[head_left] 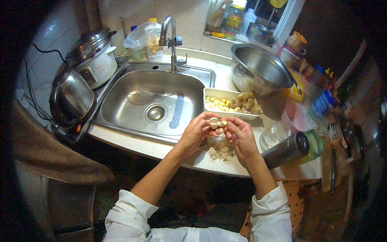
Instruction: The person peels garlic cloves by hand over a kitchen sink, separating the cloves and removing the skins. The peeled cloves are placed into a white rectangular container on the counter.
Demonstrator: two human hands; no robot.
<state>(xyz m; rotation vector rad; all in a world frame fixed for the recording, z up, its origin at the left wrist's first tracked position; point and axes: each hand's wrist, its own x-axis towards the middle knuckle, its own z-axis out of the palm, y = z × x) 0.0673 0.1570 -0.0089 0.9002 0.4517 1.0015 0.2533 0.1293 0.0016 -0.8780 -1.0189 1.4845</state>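
Observation:
Both hands meet over the counter, right of the sink. Between the fingertips of my left hand (pixel 198 130) is a pale garlic piece (pixel 214 123), while my right hand (pixel 242 134) pinches a smaller garlic piece (pixel 223 123) beside it. Whether the two pieces are joined is hard to tell. Just beyond the hands lies a white plastic tray (pixel 229 115), with peeled garlic cloves (pixel 215 103) in its left part and ginger root (pixel 244 103) in its right part. Below the hands, a heap of dry garlic skins (pixel 222 149) rests on the counter, partly hidden by the fingers.
A stainless steel sink (pixel 136 90) with a tap (pixel 173 45) lies to the left. Behind the tray stands a large metal basin (pixel 260 69). A glass jar (pixel 275 134) and a dark flask (pixel 287 149) are close to my right forearm. An electric kettle (pixel 74 96) stands far left.

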